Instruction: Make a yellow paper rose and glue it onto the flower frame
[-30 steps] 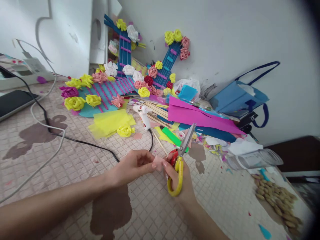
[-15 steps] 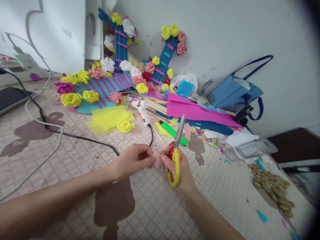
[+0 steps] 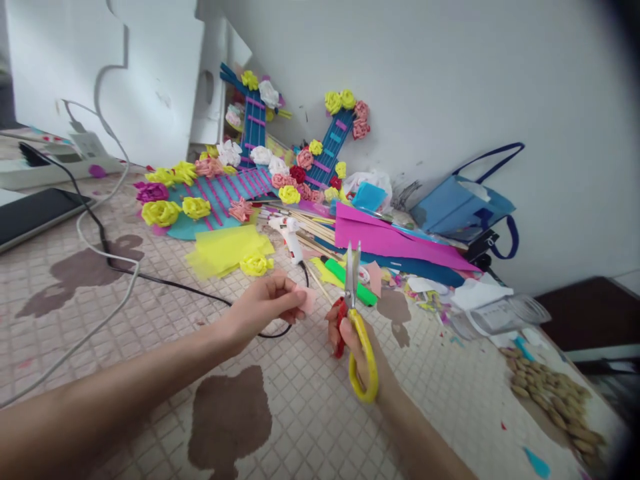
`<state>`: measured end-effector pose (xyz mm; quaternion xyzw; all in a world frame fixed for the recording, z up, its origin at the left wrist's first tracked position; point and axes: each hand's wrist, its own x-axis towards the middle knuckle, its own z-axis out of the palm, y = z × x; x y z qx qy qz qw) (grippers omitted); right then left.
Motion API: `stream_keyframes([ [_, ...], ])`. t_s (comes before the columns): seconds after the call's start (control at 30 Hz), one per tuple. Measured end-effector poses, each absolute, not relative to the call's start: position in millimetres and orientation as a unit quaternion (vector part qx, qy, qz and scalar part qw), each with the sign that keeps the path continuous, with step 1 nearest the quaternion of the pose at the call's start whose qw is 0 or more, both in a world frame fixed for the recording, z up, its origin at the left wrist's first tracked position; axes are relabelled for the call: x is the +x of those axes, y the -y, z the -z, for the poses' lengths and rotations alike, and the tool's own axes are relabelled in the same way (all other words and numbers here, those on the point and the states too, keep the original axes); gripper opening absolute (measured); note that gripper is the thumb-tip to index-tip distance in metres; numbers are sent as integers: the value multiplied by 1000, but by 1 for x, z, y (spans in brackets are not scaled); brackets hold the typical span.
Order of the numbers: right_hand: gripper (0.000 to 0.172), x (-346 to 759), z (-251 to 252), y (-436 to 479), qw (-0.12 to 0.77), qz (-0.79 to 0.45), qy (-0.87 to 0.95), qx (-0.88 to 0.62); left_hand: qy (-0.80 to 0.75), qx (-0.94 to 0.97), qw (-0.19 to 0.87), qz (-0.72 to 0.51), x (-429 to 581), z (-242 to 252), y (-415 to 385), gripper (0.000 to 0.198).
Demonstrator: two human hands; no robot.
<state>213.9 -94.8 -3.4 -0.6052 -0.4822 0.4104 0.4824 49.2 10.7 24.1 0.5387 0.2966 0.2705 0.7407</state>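
My left hand [image 3: 275,301] pinches a small pale pink piece of paper [image 3: 309,301] between thumb and fingertips, above the table. To its right, my right hand [image 3: 367,350] grips scissors [image 3: 363,353] with one yellow and one red handle. Their blades point up and away from me, slightly parted. The paper and the blades are apart. Beyond the hands lie a white glue gun [image 3: 289,239], a green marker [image 3: 353,280] and a yellow paper flower [image 3: 256,265] beside yellow sheets [image 3: 225,248].
Blue decorated pieces [image 3: 215,193] with paper flowers stand at the back. Magenta paper [image 3: 395,240], thin sticks [image 3: 315,227] and a blue bag [image 3: 460,203] lie further right. A black cord [image 3: 175,287] crosses the left side. Nuts in shells [image 3: 553,400] lie right, near a clear container [image 3: 500,317].
My hands have moved apart, and the pink paper stays in my left hand. The scissors have swung upright with their blades slightly parted. The view has tilted up.
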Motion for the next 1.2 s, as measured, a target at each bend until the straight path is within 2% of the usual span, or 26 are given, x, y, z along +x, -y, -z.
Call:
stream_keyframes([
  [0.1,32,212,-5,96,425,-388,510,-639,-290,526,740,-302,46,-27,-15,22],
  [0.23,27,204,-15,95,396,-373,534,-648,-283,507,744,-330,44,-32,-18,22],
  [0.43,26,207,-12,86,353,-454,534,-620,-294,475,743,-369,40,-40,-24,23],
  [0.67,29,209,-8,80,352,-481,544,-591,-293,455,745,-391,39,-43,-29,21],
  [0.9,24,208,-8,82,327,-388,581,-636,-288,455,745,-395,40,-41,-27,21],
  [1.2,30,203,-17,82,330,-377,576,-645,-274,450,742,-416,44,-37,-23,22],
])
